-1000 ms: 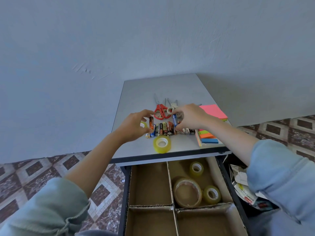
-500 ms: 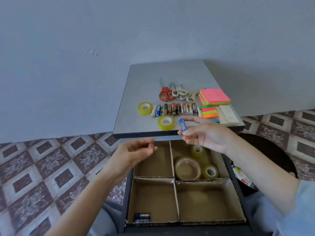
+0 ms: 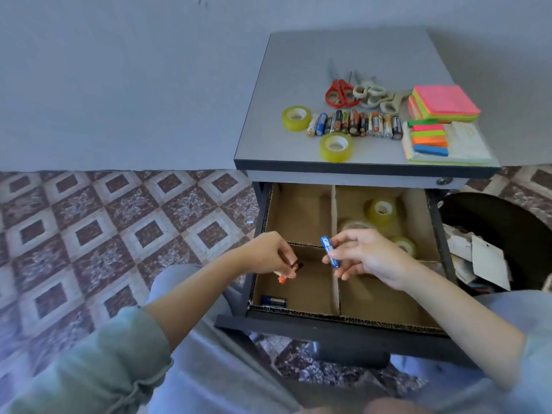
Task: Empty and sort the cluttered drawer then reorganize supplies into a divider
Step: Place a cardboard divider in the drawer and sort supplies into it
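The open drawer holds a cardboard divider (image 3: 334,291) with four compartments. My left hand (image 3: 270,255) pinches a brown and orange battery (image 3: 291,271) over the near left compartment. My right hand (image 3: 366,255) pinches a blue battery (image 3: 329,251) above the middle wall. A blue battery (image 3: 273,300) lies in the near left compartment. Yellow tape rolls (image 3: 382,211) sit in the far right compartment. On the cabinet top (image 3: 298,55) lie a row of batteries (image 3: 355,124), two tape rolls (image 3: 336,147), scissors (image 3: 340,92) and sticky notes (image 3: 442,103).
A dark bin (image 3: 513,231) with crumpled paper stands right of the drawer. Patterned floor tiles (image 3: 119,228) spread to the left. A grey wall (image 3: 119,70) rises behind the cabinet. My lap and sleeves fill the bottom of the view.
Both hands have come down from the cabinet top to the drawer, each carrying a battery. The view has tilted down and to the left.
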Demonstrator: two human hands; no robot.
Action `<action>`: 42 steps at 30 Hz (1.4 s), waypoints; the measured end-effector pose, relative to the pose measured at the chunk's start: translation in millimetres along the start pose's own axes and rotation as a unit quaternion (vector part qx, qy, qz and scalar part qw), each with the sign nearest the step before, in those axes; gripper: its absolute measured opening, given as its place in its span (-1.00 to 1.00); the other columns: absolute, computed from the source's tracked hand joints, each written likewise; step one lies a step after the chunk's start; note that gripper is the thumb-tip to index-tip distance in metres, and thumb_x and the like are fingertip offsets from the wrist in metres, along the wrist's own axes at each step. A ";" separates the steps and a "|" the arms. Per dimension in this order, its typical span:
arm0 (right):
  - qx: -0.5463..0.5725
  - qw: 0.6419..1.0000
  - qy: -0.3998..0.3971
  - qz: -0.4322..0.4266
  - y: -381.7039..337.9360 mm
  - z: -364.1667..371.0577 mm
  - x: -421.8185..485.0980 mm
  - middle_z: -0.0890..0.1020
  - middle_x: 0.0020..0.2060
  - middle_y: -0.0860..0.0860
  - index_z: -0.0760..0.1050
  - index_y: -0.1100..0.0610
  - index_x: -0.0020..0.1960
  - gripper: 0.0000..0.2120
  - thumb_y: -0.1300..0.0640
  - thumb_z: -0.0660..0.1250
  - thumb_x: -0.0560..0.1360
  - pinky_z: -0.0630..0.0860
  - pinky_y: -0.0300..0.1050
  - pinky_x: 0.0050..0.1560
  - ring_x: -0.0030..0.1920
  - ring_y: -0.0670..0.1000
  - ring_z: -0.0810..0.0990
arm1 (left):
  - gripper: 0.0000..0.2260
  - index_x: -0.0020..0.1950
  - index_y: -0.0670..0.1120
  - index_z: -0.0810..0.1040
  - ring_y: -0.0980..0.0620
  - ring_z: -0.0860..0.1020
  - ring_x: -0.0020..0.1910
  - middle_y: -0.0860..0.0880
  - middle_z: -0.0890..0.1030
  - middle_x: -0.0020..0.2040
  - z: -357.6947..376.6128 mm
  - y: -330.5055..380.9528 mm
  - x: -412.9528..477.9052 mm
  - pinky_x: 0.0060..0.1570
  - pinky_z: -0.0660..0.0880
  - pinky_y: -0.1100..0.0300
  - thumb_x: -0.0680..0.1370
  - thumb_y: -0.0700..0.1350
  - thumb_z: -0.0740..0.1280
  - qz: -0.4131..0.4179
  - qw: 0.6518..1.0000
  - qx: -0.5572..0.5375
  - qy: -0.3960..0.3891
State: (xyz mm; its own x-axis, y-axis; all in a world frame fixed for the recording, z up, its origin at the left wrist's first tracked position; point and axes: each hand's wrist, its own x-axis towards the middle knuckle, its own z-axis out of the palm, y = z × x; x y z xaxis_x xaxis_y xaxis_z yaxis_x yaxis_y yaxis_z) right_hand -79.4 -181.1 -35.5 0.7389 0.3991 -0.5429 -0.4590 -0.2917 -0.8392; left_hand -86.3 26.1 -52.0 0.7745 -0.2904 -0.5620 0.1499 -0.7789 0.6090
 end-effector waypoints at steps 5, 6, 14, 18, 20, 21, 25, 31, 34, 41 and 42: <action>0.007 1.000 0.006 0.001 6.0 -1.1 4.7 0.67 -0.14 0.22 0.49 0.26 0.02 -0.89 0.36 0.32 0.49 0.56 -0.21 -0.37 -0.39 0.03 0.59 | -0.75 0.16 -0.15 0.60 0.02 0.55 -0.03 -0.11 0.66 0.04 5.2 2.0 22.5 0.03 0.46 0.18 0.48 -0.19 0.40 0.027 0.976 0.208 -0.052; 0.009 1.000 0.006 0.001 7.7 -2.2 4.8 0.66 -0.14 0.22 0.49 0.26 0.02 -0.89 0.36 0.31 0.49 0.56 -0.21 -0.37 -0.39 0.04 0.58 | -0.73 0.19 -0.13 0.59 -0.01 0.54 0.05 -0.09 0.64 0.09 9.5 2.3 25.4 0.07 0.47 0.15 0.48 -0.19 0.40 0.035 0.965 0.254 -0.054; 0.022 1.000 -0.006 0.020 20.8 -9.1 8.2 0.67 -0.14 0.22 0.48 0.30 0.07 -0.83 0.37 0.32 0.49 0.57 -0.20 -0.36 -0.35 0.06 0.60 | -0.80 0.05 -0.13 0.62 -0.10 0.57 0.01 -0.05 0.61 -0.05 27.5 -11.4 40.2 -0.20 0.48 0.09 0.46 -0.29 0.32 0.025 0.898 0.434 -0.064; 0.023 1.000 -0.011 0.018 21.8 -9.5 8.9 0.68 -0.14 0.21 0.48 0.30 0.06 -0.84 0.36 0.32 0.48 0.58 -0.20 -0.35 -0.34 0.06 0.60 | -0.83 0.03 -0.12 0.62 -0.09 0.58 -0.03 -0.08 0.63 -0.01 30.6 -13.1 44.5 -0.26 0.45 0.13 0.47 -0.27 0.35 0.016 0.882 0.462 -0.090; 0.024 1.000 -0.012 0.017 21.8 -9.2 9.1 0.68 -0.14 0.21 0.48 0.29 0.06 -0.84 0.35 0.32 0.48 0.58 -0.20 -0.34 -0.33 0.06 0.60 | -0.84 0.01 -0.13 0.63 -0.07 0.59 -0.06 -0.04 0.63 -0.08 29.8 -12.8 46.1 -0.26 0.45 0.14 0.47 -0.27 0.34 0.017 0.885 0.455 -0.098; 0.024 0.999 -0.013 0.017 21.9 -9.2 9.1 0.68 -0.13 0.21 0.48 0.30 0.07 -0.84 0.35 0.32 0.48 0.58 -0.20 -0.34 -0.33 0.06 0.60 | -0.84 0.00 -0.14 0.63 -0.05 0.58 -0.09 -0.01 0.62 -0.16 29.3 -12.8 46.7 -0.26 0.44 0.15 0.48 -0.28 0.33 0.017 0.888 0.450 -0.099; 0.027 0.999 -0.017 0.016 23.2 -10.0 8.5 0.67 -0.11 0.21 0.48 0.30 0.07 -0.83 0.35 0.32 0.48 0.58 -0.20 -0.33 -0.33 0.06 0.61 | -0.85 -0.07 -0.14 0.62 -0.05 0.60 -0.07 0.00 0.57 -0.20 30.2 -12.6 46.8 -0.19 0.51 0.13 0.49 -0.31 0.29 0.019 0.890 0.444 -0.101; 0.029 0.999 -0.016 0.013 23.7 -10.1 9.1 0.68 -0.12 0.21 0.48 0.30 0.07 -0.83 0.35 0.32 0.48 0.58 -0.19 -0.34 -0.33 0.06 0.60 | -0.86 0.01 -0.16 0.63 -0.09 0.60 -0.04 -0.09 0.64 -0.01 31.1 -9.2 41.1 -0.13 0.53 0.09 0.51 -0.27 0.31 0.023 0.884 0.456 -0.098; 0.029 0.999 -0.014 0.014 23.2 -10.1 9.3 0.68 -0.13 0.21 0.48 0.30 0.08 -0.83 0.35 0.32 0.48 0.58 -0.20 -0.35 -0.34 0.05 0.61 | -0.84 0.03 -0.15 0.63 -0.08 0.58 0.00 -0.09 0.64 0.01 27.9 -7.0 35.3 -0.07 0.55 0.06 0.49 -0.27 0.34 0.036 0.897 0.431 -0.092; -0.043 0.997 -0.010 -0.060 20.9 -3.7 3.9 0.62 -0.27 0.17 0.55 0.24 0.03 -0.82 0.39 0.36 0.44 0.58 -0.16 -0.35 -0.37 0.07 0.61 | -0.83 0.06 -0.09 0.64 0.12 0.56 0.08 0.01 0.63 0.11 -8.2 -22.1 -11.4 0.18 0.44 0.21 0.47 -0.21 0.40 0.122 0.974 0.150 0.118; -0.070 0.995 -0.013 -0.075 18.6 -0.7 4.7 0.60 -0.28 0.16 0.57 0.20 0.01 -0.81 0.39 0.37 0.44 0.58 -0.17 -0.35 -0.38 0.06 0.62 | -0.75 0.17 -0.07 0.59 0.11 0.48 0.22 0.03 0.54 0.26 -11.2 -32.2 -14.7 0.27 0.38 0.20 0.49 -0.15 0.40 0.121 0.965 0.155 0.173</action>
State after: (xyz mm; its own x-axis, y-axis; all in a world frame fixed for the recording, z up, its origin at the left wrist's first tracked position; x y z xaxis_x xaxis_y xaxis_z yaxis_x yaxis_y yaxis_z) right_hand -84.1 -185.3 -53.6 0.7800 0.4695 -0.4136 -0.2692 -0.3450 -0.8992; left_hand -95.7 61.7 -57.1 0.9307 -0.3231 -0.1716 -0.2102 -0.8561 0.4721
